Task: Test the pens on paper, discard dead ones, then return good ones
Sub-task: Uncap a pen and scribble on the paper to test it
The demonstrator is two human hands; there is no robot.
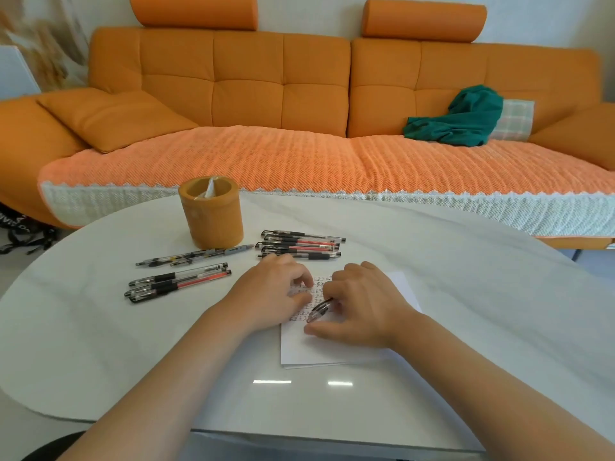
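A white sheet of paper [332, 351] with rows of small written marks lies on the white table [100, 344]. My right hand [362, 304] holds a clear pen [320, 309] low over the sheet, its fingers curled round it. My left hand [273, 291] rests on the paper's left part, fingers bent; whether it also touches the pen is hidden. A bundle of several pens [299, 244] lies behind the paper. Two more groups of pens [196, 256] [176, 282] lie to the left. An orange cylindrical pen holder [213, 217] stands behind them.
An orange sofa [283, 94] runs along the far side of the table, with a green cloth [462, 118] on its seat. The table's near edge [332, 440] is just below my forearms. A black item [23, 234] lies on the floor at left.
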